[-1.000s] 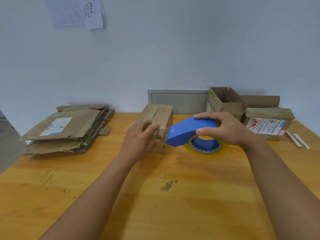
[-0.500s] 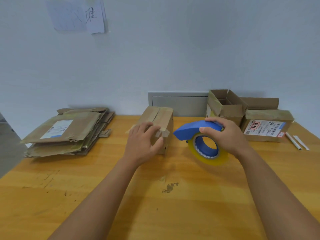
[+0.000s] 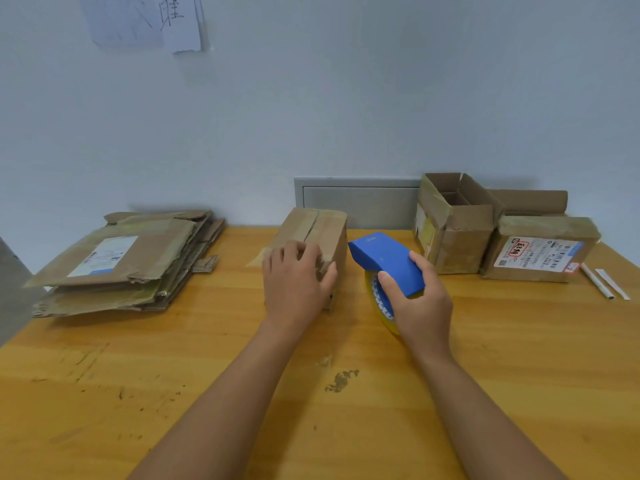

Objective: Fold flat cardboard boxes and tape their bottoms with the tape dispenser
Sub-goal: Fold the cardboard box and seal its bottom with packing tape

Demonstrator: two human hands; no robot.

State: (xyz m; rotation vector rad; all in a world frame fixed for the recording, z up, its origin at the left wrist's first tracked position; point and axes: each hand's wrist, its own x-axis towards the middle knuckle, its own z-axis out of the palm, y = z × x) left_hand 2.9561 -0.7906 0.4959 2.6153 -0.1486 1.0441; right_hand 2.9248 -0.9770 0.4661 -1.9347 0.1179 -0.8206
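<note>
Pale wall behind a scuffed orange wooden desk. Folded cardboard box, flaps closed with the seam running down its top, stands on the desk under the left hand; the fingers lie spread and nearly straight over the box's near top edge, the thumb against its right corner. Right hand grips the blue tape dispenser, fingers curled over the blue housing and thumb at its near side, with the yellowish tape roll showing beneath; the dispenser's front tip sits just beside the box's right face, contact not discernible. Beyond the right hand: an open-topped cardboard box and, to its right, a closed labelled box, touching or nearly so. Two white stick-like items lie further right. Left of the left hand, well apart: a stack of flat cardboard boxes. Behind the folded box: a grey wall panel. Above, a sheet of paper on the wall.
</note>
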